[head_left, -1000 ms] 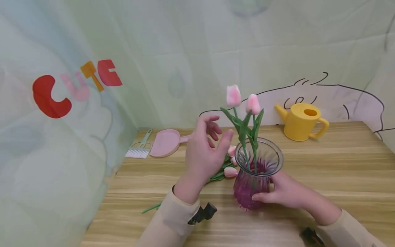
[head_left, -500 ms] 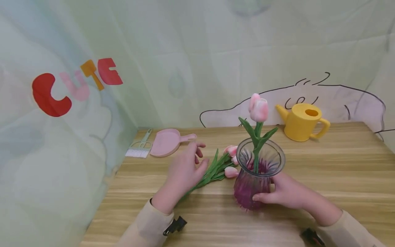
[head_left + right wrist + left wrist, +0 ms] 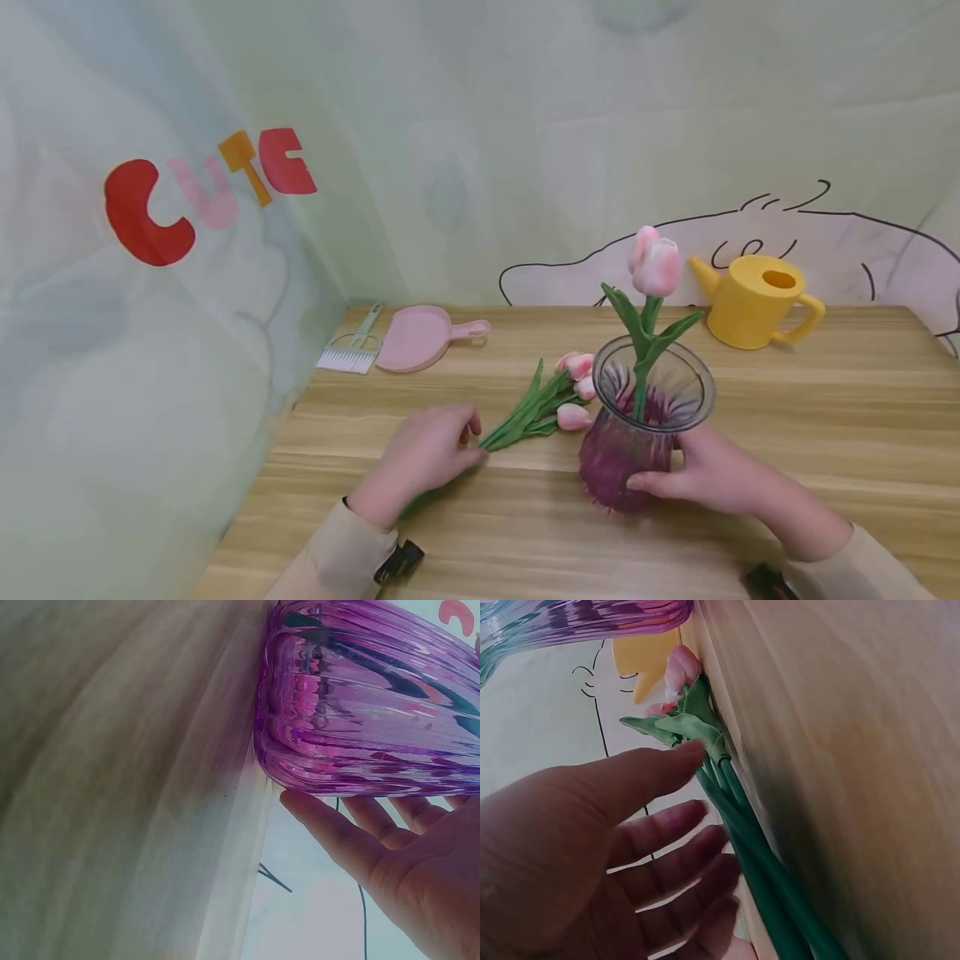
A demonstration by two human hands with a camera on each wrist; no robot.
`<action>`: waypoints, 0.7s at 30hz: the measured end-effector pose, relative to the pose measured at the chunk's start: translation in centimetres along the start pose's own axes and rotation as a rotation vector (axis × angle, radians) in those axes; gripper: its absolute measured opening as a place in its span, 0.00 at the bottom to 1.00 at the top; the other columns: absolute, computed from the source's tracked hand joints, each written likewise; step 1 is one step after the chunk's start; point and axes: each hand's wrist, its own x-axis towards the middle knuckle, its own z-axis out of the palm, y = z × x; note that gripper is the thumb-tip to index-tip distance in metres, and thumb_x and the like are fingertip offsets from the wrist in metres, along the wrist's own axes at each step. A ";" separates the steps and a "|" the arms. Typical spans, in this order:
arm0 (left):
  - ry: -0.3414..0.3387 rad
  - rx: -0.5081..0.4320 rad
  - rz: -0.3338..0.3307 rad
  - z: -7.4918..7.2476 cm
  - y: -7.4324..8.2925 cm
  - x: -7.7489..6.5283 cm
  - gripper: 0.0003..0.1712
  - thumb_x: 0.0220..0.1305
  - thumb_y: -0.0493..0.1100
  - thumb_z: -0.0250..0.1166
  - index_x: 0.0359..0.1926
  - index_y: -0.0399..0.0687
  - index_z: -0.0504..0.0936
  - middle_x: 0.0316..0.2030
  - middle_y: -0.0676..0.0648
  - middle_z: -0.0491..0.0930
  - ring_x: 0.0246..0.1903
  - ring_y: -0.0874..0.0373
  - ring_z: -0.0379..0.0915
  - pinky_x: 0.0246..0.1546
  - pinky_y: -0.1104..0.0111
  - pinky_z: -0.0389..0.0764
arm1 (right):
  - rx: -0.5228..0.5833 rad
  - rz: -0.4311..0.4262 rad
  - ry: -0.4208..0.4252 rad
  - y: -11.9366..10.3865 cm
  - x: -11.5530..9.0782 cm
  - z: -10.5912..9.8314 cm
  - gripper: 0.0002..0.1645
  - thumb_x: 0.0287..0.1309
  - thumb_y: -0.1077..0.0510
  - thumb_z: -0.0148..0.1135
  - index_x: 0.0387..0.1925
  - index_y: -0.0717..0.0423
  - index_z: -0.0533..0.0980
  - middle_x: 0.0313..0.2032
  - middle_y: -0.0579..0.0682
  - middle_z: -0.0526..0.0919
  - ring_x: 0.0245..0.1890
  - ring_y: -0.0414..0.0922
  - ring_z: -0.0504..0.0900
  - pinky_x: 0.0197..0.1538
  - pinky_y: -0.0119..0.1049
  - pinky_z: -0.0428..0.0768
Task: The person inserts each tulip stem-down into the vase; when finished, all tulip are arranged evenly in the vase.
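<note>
The right hand (image 3: 716,475) gripped the vase (image 3: 611,458) from four o'clock; two tulips (image 3: 658,267) stood inside. At the vase's nine o'clock lay loose tulips (image 3: 534,412), the left hand (image 3: 426,446) by their stems (image 3: 761,862), fingers parted, relaxed.

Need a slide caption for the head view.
Right hand holds the vase with two pink tulips; left hand at the loose tulip stems.

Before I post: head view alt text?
A right hand holds a purple ribbed glass vase with two pink tulips; the left hand is at green stems of more pink tulips on a wood-grain table; yellow watering can behind.
</note>
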 end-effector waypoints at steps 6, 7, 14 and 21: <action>-0.099 0.055 0.000 0.0 -0.4 -0.1 0.15 0.61 0.54 0.75 0.30 0.58 0.77 0.20 0.60 0.71 0.21 0.64 0.67 0.22 0.66 0.69 | -0.012 -0.006 -0.001 0.1 0.0 -0.1 0.46 0.53 0.51 0.81 0.69 0.45 0.66 0.63 0.47 0.78 0.60 0.37 0.78 0.57 0.37 0.81; -0.097 0.058 0.001 0.0 -0.4 -0.1 0.14 0.62 0.53 0.74 0.29 0.58 0.76 0.20 0.61 0.71 0.21 0.64 0.67 0.22 0.66 0.69 | -0.012 -0.002 0.001 0.1 0.0 -0.1 0.46 0.53 0.51 0.81 0.69 0.44 0.66 0.63 0.46 0.78 0.60 0.37 0.78 0.57 0.37 0.82; -0.043 0.068 0.002 -0.2 -0.6 -0.2 0.12 0.65 0.46 0.71 0.25 0.59 0.78 0.21 0.60 0.72 0.21 0.64 0.66 0.23 0.67 0.70 | -0.019 0.009 -0.013 0.4 0.0 -0.3 0.45 0.53 0.48 0.81 0.69 0.42 0.67 0.63 0.44 0.79 0.60 0.39 0.79 0.57 0.38 0.82; -0.080 0.030 -0.032 -0.4 -1.0 -0.1 0.05 0.65 0.43 0.72 0.34 0.53 0.83 0.24 0.59 0.76 0.24 0.63 0.69 0.28 0.64 0.75 | -0.020 0.007 -0.012 0.4 0.1 -0.2 0.45 0.53 0.47 0.81 0.69 0.42 0.67 0.62 0.43 0.79 0.59 0.39 0.79 0.56 0.38 0.83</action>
